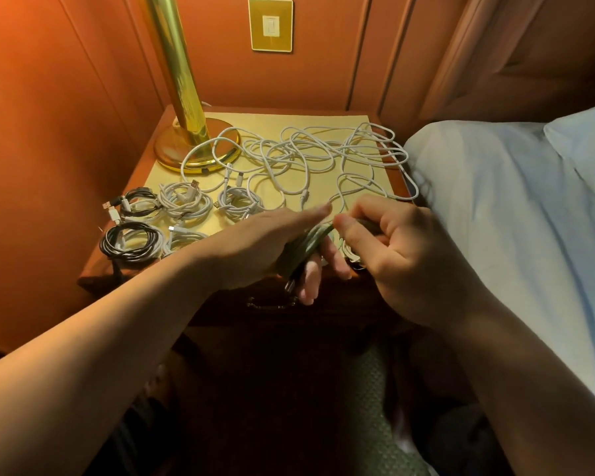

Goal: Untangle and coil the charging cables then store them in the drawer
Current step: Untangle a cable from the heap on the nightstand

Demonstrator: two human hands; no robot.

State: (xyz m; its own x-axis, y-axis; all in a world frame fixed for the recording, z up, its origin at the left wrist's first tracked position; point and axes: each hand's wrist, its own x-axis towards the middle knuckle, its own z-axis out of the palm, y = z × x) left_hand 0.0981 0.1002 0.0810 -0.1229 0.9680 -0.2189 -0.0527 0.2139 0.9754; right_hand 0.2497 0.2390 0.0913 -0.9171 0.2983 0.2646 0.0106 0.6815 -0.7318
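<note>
Both arms reach forward over the front edge of a small wooden nightstand (117,269). The left hand (275,249) is held flat with straight fingers, and a grey cable (310,240) is looped around it. The right hand (392,255) has curled fingers and pinches the same grey cable next to the left fingertips. Under the hands, the drawer (272,304) front is in shadow.

Just past the left arm lie coiled cables: a black coil (129,242) near the edge and white coils (186,201) behind it. Farther back, a big tangle of white cables (316,156) spreads across the top. Some of it lies on the gold lamp base (172,152). A bed with a white sheet (512,218) is on the right. A light switch (270,24) is on the far wall.
</note>
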